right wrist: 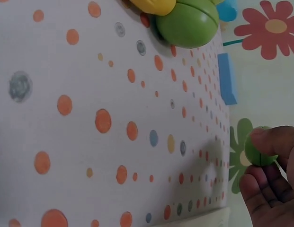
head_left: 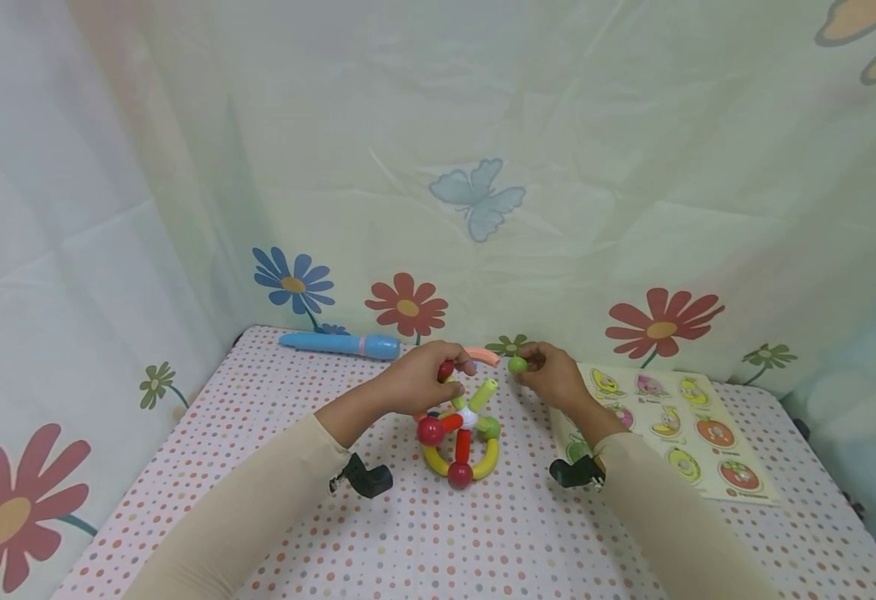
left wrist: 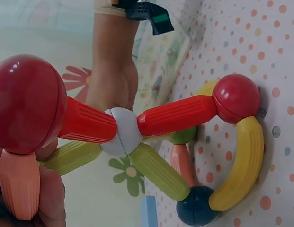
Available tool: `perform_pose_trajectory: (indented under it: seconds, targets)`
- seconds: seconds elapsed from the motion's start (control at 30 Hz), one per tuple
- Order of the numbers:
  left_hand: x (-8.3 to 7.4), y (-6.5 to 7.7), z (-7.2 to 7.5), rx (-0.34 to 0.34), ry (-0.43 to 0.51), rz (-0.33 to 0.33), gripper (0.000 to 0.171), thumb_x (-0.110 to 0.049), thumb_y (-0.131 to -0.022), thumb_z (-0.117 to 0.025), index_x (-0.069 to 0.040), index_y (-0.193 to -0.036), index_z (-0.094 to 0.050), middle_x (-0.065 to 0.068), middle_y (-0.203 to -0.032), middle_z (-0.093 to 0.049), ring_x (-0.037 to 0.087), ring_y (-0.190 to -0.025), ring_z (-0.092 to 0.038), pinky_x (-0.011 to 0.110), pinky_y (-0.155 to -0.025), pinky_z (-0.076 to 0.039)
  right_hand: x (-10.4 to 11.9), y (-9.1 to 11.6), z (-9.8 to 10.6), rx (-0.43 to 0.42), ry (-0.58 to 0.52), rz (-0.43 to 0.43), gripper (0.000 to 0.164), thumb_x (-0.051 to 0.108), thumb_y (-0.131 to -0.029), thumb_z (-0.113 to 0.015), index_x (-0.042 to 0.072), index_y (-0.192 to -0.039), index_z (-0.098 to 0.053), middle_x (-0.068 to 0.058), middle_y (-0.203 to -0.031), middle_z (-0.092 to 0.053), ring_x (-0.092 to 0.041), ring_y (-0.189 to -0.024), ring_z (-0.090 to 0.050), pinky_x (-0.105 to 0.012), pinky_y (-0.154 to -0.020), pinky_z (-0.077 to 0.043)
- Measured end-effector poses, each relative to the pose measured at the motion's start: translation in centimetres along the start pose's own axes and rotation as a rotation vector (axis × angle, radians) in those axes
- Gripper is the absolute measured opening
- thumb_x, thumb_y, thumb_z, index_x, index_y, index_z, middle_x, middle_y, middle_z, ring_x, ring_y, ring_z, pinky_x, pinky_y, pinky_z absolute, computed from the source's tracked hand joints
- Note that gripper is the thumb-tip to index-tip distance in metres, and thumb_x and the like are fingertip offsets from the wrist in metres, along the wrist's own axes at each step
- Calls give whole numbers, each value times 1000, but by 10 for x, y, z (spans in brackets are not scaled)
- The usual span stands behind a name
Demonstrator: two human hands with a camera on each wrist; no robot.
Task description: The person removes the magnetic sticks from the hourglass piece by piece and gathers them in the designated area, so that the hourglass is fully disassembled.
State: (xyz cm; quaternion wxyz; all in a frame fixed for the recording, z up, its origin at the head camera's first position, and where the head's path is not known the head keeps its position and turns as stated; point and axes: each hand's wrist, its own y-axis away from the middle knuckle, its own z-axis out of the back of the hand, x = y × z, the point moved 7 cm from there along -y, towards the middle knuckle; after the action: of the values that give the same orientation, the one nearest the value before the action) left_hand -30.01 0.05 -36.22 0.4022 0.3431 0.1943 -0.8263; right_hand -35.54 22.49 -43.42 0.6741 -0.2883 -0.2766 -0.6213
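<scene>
A magnetic stick-and-ball structure stands mid-table, with a white ball (head_left: pixel 468 418) at its centre. Red rods (left wrist: pixel 177 115), green rods (left wrist: pixel 158 171) and curved yellow rods (left wrist: pixel 239 165) join balls, including a dark blue ball (left wrist: pixel 196 206). My left hand (head_left: pixel 426 379) pinches a red ball (head_left: pixel 446 370) over the upper end of a green rod. In the left wrist view those fingers lie partly behind a peach rod (left wrist: pixel 19 184) under a large red ball (left wrist: pixel 26 104). To the right, apart from the structure, my right hand (head_left: pixel 553 377) pinches a green ball (head_left: pixel 518 365) between thumb and fingers.
A blue pen-shaped object (head_left: pixel 340 344) lies along the back edge. A curved peach rod (head_left: pixel 483 356) sits behind the structure. At right, a fruit picture board (head_left: pixel 723 400) lies partly under the right forearm. A flowered curtain (head_left: pixel 573 233) hangs behind the dotted table (head_left: pixel 377 542).
</scene>
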Motion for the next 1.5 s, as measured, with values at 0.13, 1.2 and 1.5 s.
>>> perform_pose_trajectory:
  seconds: [0.13,1.2,1.5]
  targets:
    - [1,0,0,-3,-11,-6,23,-8,-94,-74,-15,-115,-66,2,-91,-57,18,-79,-54,28,-62,-48,-4,-3,-5,-6,15,-16,36,7,-93,-71,-1,-126,-62,-20,-117,-65,-34,-109,-61,-45,-88,-53]
    - [-1,0,1,5,-27,10,27,-8,-95,-74,-11,-120,-66,-1,-105,-62,18,-90,-57,25,-70,-53,8,10,-9,-44,-49,70,43,11,-99,-65,-3,-139,-53,-26,-137,-56,-42,-128,-51,-54,-103,-46]
    - [-1,-1,0,16,-18,-17,27,-8,-95,-73,-7,-121,-65,4,-88,-55,18,-76,-51,26,-61,-46,54,61,2,-138,-215,299,41,10,-105,-59,-1,-141,-44,-17,-126,-62,-29,-117,-59,-38,-96,-49]
